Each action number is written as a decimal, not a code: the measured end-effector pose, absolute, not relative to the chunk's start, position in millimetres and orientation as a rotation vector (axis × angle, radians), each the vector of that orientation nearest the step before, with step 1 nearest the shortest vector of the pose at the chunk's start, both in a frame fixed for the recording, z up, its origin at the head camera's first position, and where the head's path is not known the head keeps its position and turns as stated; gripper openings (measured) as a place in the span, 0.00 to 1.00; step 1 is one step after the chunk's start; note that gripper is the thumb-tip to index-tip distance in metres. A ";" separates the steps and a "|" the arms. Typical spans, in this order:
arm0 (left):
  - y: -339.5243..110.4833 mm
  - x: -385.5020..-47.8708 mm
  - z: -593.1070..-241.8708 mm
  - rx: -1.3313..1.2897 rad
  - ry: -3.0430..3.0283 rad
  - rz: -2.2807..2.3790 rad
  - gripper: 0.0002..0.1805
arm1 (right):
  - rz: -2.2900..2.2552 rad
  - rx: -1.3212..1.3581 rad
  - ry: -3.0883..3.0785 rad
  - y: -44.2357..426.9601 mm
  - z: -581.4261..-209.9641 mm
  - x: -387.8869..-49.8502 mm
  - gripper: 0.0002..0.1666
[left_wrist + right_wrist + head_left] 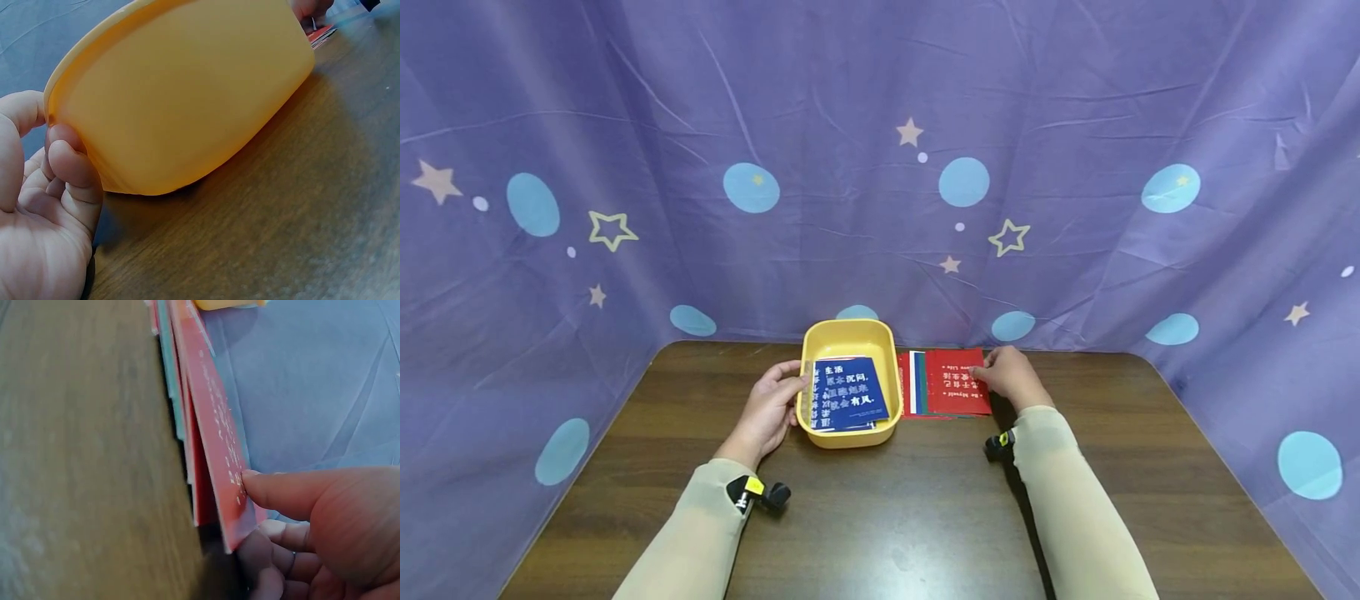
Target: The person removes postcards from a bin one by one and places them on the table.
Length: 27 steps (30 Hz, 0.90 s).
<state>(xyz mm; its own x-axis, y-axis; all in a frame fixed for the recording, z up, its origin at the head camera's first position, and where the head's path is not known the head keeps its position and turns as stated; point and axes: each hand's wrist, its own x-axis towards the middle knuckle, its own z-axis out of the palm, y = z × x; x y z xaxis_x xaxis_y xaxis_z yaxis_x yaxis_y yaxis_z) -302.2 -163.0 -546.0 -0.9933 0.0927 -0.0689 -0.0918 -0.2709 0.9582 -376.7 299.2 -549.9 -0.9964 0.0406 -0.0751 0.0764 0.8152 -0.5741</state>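
My left hand grips the left rim of a yellow plastic tub, thumb on top and fingers curled below in the left wrist view. Inside the tub lie blue cards with white Chinese writing, the top blue card lying at a slight angle. Right of the tub is a fanned row of cards in red, white, blue and green. My right hand pinches the right edge of the top red card. The right wrist view shows this red card lifted at its near corner, apart from the cards below.
A brown wooden table lies under everything. Behind and at both sides hangs a purple curtain with stars and blue dots, close to the table's back edge. Each wrist wears a small black camera, one being the left wrist's camera.
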 end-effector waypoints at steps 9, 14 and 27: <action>-163.2 -302.8 -545.0 0.021 1.825 2.421 0.26 | -0.934 0.171 2.959 275.0 -510.1 -336.7 0.20; -163.4 -302.7 -544.3 0.013 1.820 2.419 0.27 | -0.903 0.161 2.984 274.6 -514.3 -342.5 0.18; -164.6 -301.5 -544.1 -0.001 1.835 2.393 0.27 | -0.922 0.143 2.992 276.9 -526.9 -353.0 0.19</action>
